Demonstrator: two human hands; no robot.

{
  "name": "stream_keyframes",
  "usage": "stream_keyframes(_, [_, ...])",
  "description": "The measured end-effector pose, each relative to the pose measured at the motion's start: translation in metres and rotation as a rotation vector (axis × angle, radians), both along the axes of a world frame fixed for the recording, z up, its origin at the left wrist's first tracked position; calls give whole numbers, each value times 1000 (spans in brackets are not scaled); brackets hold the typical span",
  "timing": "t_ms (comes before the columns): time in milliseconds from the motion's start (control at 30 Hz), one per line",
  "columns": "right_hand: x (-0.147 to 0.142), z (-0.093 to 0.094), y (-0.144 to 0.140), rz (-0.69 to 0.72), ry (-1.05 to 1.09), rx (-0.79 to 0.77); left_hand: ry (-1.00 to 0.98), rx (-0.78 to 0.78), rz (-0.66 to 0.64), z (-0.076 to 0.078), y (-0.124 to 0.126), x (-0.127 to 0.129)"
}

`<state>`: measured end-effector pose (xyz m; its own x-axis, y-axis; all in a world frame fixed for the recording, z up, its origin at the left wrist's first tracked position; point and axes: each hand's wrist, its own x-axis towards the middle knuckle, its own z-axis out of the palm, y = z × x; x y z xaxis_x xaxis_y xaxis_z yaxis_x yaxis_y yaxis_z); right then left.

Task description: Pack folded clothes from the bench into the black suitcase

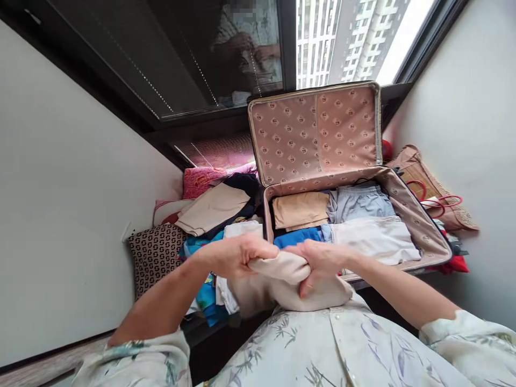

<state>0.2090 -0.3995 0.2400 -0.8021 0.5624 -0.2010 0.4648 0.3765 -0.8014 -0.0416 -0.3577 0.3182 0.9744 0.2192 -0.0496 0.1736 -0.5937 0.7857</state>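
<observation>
Both of my hands grip a cream-coloured garment (284, 267) in front of my body, its lower part hanging down and blurred by motion. My left hand (242, 253) has its fingers wrapped round one end of the bunched edge. My right hand (322, 258) holds the other end, fingers curled over the cloth. Just beyond stands an open suitcase (423, 223) with a pink patterned lining. Inside lie a folded tan garment (301, 208), grey shorts (360, 204), a blue garment (298, 236) and a white garment (374, 239).
Left of the suitcase are a pile with beige trousers (215, 207), a bright blue garment (209, 298), a brown patterned cushion (155, 255) and a red cushion (201, 181). A paper-brown bag (423, 183) with red handles leans at the right wall. A window (226, 59) is behind.
</observation>
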Motion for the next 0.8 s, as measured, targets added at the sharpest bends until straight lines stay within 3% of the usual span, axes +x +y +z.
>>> stream_keyframes(67, [16, -14, -17, -12, -79, -129, 33, 25, 41, -10, -17, 3])
stream_keyframes(100, [26, -19, -24, -53, -114, -104, 54, 34, 62, -15, -24, 4])
stream_keyframes(233, [61, -19, -34, -247, -286, 222, 46, 98, 191, -28, -40, 10])
stream_keyframes(400, [96, 0, -39, -404, -346, 445, -33, 264, 399, -44, -48, 19])
stream_keyframes(500, [115, -1, -49, -396, -312, 484, -27, 334, 445, -58, -57, 22])
stream_keyframes(700, [137, -10, -56, -275, -218, 405, -67, 309, 516, -89, -68, 30])
stream_keyframes(800, [142, -10, -51, -294, -165, 529, -94, 301, 579, -94, -67, 33])
